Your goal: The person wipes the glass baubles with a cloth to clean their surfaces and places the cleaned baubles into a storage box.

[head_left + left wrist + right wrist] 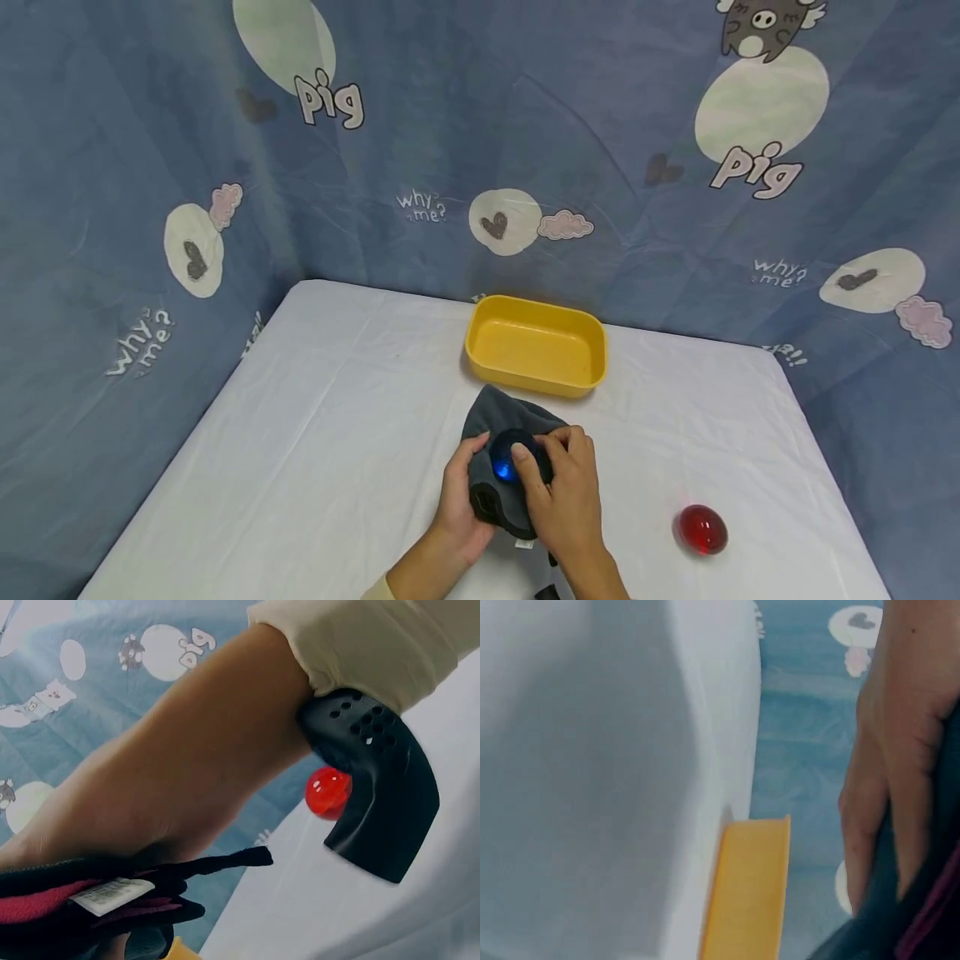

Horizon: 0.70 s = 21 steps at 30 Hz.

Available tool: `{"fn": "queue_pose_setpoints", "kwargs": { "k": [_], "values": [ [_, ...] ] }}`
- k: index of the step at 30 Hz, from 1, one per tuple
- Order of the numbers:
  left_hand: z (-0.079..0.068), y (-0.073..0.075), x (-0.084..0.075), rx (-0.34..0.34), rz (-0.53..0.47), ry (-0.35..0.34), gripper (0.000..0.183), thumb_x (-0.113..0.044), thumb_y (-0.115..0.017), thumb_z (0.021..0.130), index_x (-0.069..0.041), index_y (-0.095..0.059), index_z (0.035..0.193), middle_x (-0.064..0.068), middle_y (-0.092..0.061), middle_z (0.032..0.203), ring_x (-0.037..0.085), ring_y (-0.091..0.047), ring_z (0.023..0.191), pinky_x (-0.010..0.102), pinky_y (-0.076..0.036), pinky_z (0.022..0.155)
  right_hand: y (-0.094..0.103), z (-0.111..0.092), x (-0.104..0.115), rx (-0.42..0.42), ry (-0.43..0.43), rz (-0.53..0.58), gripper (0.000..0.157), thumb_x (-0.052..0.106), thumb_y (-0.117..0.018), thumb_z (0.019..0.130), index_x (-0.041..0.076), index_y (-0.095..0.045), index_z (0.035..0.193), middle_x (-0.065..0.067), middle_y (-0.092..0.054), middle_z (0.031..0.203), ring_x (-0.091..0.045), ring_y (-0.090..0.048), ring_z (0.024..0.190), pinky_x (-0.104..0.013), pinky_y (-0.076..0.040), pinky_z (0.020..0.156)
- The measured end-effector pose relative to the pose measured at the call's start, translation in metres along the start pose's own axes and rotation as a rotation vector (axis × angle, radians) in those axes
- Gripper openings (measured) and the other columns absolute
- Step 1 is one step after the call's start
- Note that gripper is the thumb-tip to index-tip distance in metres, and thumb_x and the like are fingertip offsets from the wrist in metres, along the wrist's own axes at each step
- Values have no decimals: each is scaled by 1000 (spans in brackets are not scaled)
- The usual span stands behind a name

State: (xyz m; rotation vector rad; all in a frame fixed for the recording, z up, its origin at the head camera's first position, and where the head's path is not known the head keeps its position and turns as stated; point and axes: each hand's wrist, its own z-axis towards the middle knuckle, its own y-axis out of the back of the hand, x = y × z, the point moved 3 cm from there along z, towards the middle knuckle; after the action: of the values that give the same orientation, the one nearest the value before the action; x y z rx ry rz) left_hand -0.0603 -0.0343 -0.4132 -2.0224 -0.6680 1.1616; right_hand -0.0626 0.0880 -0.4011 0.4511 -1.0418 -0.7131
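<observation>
Currently I see the blue ball (504, 462) against the dark grey cloth (497, 413), both on the near side of the yellow tray (534, 383); the right hand (566, 493) pinches the ball, and the left hand (461, 507) grips the cloth's left side. Should that pinch slide on the glossy surface, I judge the ball could slip free and roll across the worktop (337, 450), perhaps toward the red ball (702, 530), right of the tray and also on its near side.
</observation>
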Motion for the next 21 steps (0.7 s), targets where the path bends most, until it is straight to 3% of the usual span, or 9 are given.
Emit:
{"fn": "queue_pose_setpoints", "kwargs": {
  "k": [4, 6, 10, 17, 21],
  "values": [
    [2, 0, -2, -7, -30, -37, 47, -36, -41, 97, -7, -39, 134, 6, -53, 126, 17, -53, 113, 33, -44, 98, 2, -4, 6, 37, 85, -74, 66, 49, -70, 84, 9, -55, 134, -5, -51, 113, -20, -46, 102, -40, -35, 80],
    [2, 1, -2, -21, -47, -42, 45, -35, -42, 96, -8, -40, 132, 5, -54, 125, 16, -54, 113, 32, -44, 97, 4, -6, 9, 53, 135, -93, 75, 50, -72, 82, 15, -45, 142, -5, -50, 121, -21, -47, 107, -40, -31, 78],
    [1, 3, -3, -27, -62, -31, 44, -35, -44, 96, -7, -41, 130, 5, -55, 123, 16, -54, 112, 32, -45, 96, 5, -7, 14, 63, 186, -100, 64, 45, -73, 83, 18, -50, 136, -3, -50, 123, -19, -48, 109, -38, -29, 76],
    [3, 3, -3, -39, -33, -26, 51, -37, -45, 96, -5, -39, 135, 5, -53, 128, 15, -54, 114, 32, -43, 98, 4, -4, 14, 76, 158, -106, 60, 48, -69, 86, 15, -52, 133, -1, -51, 122, -18, -47, 113, -38, -29, 78],
    [3, 3, -3, -30, -3, -17, 55, -40, -43, 96, -4, -35, 138, 7, -51, 130, 16, -54, 115, 32, -43, 98, 3, -4, 15, 29, 160, -112, 58, 46, -70, 86, 14, -55, 131, -1, -53, 119, -17, -48, 108, -37, -30, 77]
  ]
}}
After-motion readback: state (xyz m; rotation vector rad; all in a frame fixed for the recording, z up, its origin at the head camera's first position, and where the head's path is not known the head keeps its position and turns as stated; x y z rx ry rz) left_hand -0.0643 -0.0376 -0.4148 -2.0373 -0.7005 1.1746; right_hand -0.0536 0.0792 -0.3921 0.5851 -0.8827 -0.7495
